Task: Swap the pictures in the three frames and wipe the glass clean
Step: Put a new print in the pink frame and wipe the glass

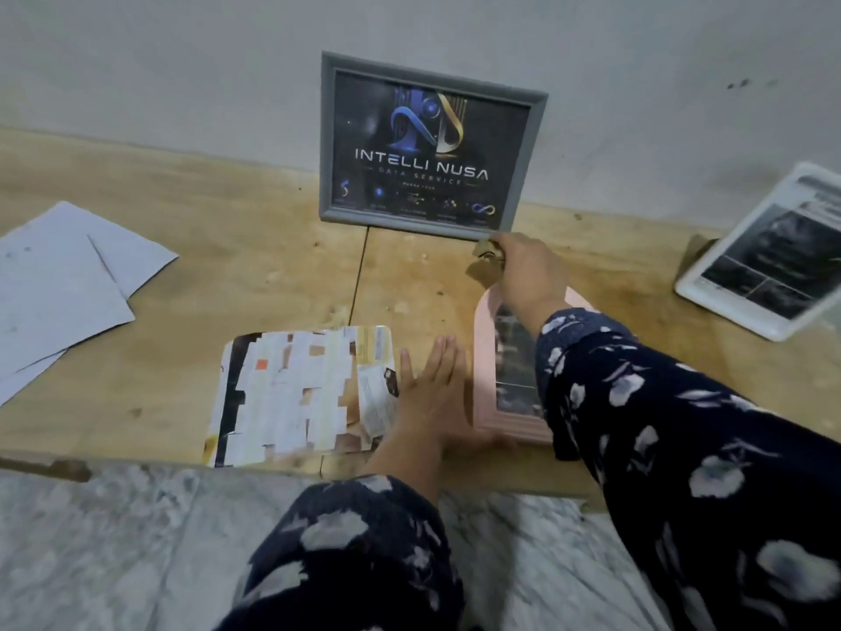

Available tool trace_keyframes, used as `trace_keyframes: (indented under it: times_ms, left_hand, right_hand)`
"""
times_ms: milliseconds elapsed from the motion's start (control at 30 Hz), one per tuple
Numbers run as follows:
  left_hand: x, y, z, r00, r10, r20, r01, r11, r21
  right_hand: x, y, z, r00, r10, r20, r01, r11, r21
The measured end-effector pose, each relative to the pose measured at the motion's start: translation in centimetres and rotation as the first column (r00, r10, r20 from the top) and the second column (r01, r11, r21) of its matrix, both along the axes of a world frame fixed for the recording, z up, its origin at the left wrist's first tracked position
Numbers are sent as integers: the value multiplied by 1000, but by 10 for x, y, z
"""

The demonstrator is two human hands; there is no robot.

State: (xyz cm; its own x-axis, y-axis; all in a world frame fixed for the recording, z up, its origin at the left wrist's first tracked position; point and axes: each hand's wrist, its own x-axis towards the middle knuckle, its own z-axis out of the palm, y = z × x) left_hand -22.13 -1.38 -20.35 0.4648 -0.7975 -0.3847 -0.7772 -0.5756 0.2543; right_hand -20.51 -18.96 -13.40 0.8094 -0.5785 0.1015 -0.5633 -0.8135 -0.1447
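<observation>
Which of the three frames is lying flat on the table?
The pink frame, flat on the wooden table under the right forearm. The grey frame stands against the wall, and the white frame at the far right is tilted up.

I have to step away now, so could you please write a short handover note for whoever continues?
Left hand: flat, fingers straight, between the backing board and the pink frame.
Right hand: holds a small brownish item, perhaps a cloth, beside the grey frame.
Grey frame leans on the wall, picture in. White frame stands right.
Left: pink frame; wiping state unclear.
</observation>
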Motion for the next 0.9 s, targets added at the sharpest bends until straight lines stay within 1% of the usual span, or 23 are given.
trace_keyframes:
  times_ms: [67,133,267,333,400,467,567,600,667,733,833,900]
  left_hand:
    - [-1,-1,-6,999,-16,44,15,1000,16]
    - [2,1,-7,999,-19,45,19,1000,-6]
    - [-4,4,-9,998,-10,55,13,999,-52]
    - [-7,5,-12,997,12,78,-7,997,-70]
    - [-8,5,-12,995,51,87,-44,996,-83]
    - [-9,4,-12,993,95,68,-88,991,-105]
    - [-9,1,-11,989,145,-23,-147,979,-143]
    - [-8,1,-11,988,151,-39,-155,978,-138]
    - [-5,1,-11,989,147,-21,-149,983,-104]
    - [-4,1,-9,991,134,17,-133,989,-69]
    - [-4,0,-9,993,121,9,-121,991,-52]
    - [-4,0,-8,994,105,4,-105,993,-58]
  right_hand:
    - [-4,7,-16,995,29,-99,-22,997,69]
    - [-10,16,-28,986,37,-163,-16,991,130]
    - [-23,28,-39,987,23,-156,-1,990,141]
    - [-33,35,-38,984,59,-166,-35,989,144]
    - [-47,45,-35,983,107,-152,-78,980,184]
    - [-65,55,-32,982,138,-132,-104,966,238]
    - [-86,68,-28,976,151,-156,-100,951,291]
    - [-91,72,-26,970,159,-183,-101,952,288]
    - [-99,80,-23,957,179,-228,-115,957,268]
    - [-109,86,-21,957,206,-206,-147,952,270]
    - [-122,90,-21,965,218,-142,-163,933,321]
    - [-126,90,-20,966,208,-152,-149,932,330]
